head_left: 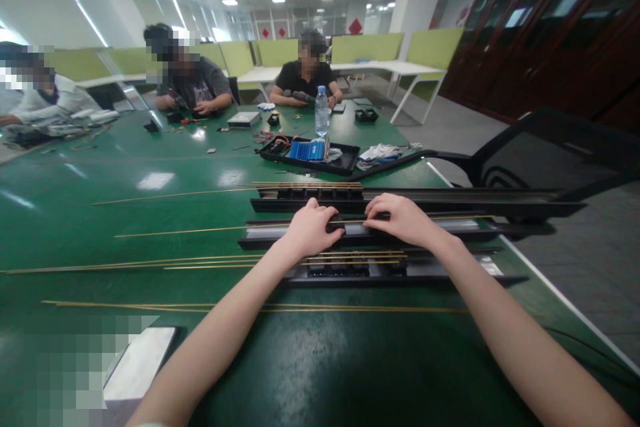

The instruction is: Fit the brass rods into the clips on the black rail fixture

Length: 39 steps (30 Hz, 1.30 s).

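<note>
My left hand (311,228) has its thumb and fingers closed round a small black block (338,222), partly hidden by them. A thin brass-coloured rod (190,233) runs through or along this block; I cannot tell which. To the right, my right hand (400,218) pinches the same rod between thumb and fingertips. Both hands are over the middle black channel (260,233), which has a pale inside. Behind it lies a far channel (450,201) with black blocks and rods. In the near channel (450,271) sit several black blocks (340,268) with brass rods (210,263) across them.
More loose rods (165,307) lie on the green table (310,360). Behind the channels are a black tray (345,160), a water bottle (321,113) and gloves (383,155). A white-topped box (140,360) is at lower left, a chair (550,147) at right. Several people sit across.
</note>
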Each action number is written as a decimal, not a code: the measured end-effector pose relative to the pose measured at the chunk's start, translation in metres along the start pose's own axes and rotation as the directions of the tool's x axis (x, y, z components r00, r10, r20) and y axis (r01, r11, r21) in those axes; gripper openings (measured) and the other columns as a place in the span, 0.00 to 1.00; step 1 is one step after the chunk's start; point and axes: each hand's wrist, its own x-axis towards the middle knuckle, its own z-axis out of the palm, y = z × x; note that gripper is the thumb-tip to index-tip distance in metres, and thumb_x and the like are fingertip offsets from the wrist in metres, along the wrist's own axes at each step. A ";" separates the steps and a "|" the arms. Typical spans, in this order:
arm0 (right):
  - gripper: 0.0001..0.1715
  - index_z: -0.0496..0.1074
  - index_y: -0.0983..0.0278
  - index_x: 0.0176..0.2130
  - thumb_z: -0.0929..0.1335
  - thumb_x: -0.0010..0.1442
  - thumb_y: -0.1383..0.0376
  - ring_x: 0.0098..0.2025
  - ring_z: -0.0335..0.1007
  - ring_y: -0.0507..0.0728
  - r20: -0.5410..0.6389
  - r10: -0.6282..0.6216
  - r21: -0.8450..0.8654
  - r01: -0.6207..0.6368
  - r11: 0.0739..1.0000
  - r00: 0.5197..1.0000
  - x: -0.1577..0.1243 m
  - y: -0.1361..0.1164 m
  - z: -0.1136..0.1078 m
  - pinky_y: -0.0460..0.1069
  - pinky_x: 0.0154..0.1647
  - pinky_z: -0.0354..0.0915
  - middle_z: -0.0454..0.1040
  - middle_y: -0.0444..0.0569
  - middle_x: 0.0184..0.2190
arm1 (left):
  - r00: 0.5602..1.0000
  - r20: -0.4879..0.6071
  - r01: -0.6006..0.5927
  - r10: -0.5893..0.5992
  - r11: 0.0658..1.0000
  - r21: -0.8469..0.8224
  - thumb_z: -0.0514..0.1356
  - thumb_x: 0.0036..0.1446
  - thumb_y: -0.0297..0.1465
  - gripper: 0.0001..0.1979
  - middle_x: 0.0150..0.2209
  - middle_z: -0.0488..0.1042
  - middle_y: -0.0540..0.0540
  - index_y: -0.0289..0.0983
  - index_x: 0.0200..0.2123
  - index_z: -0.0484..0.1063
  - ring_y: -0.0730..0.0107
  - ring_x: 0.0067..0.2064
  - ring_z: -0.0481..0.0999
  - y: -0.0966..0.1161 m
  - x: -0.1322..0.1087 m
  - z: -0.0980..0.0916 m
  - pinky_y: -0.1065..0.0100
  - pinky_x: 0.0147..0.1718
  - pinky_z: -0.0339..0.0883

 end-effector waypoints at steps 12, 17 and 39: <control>0.10 0.78 0.60 0.31 0.72 0.59 0.57 0.42 0.74 0.59 0.012 -0.003 0.046 0.002 0.999 1.000 -0.001 0.007 0.001 0.53 0.46 0.68 0.80 0.48 0.39 | 1.000 0.003 0.003 -0.003 1.000 -0.007 0.58 0.60 0.44 0.21 0.41 0.80 0.43 0.39 0.50 0.73 0.54 0.47 0.68 0.000 0.000 0.000 0.60 0.43 0.69; 0.10 0.78 0.59 0.31 0.72 0.59 0.57 0.42 0.75 0.59 0.015 0.000 0.059 -0.001 0.998 1.000 -0.001 0.007 -0.001 0.53 0.46 0.68 0.80 0.48 0.38 | 1.000 -0.011 -0.003 0.003 1.000 -0.007 0.58 0.60 0.44 0.21 0.40 0.80 0.44 0.39 0.50 0.74 0.53 0.47 0.68 -0.001 0.000 0.000 0.60 0.42 0.69; 0.10 0.80 0.59 0.30 0.72 0.59 0.57 0.42 0.76 0.60 0.029 0.041 0.180 -0.046 0.983 0.999 -0.002 0.006 -0.003 0.54 0.48 0.68 0.80 0.48 0.39 | 1.000 -0.009 -0.001 0.001 1.000 -0.010 0.58 0.60 0.45 0.21 0.41 0.80 0.44 0.39 0.50 0.74 0.54 0.47 0.68 -0.001 -0.001 0.001 0.60 0.42 0.69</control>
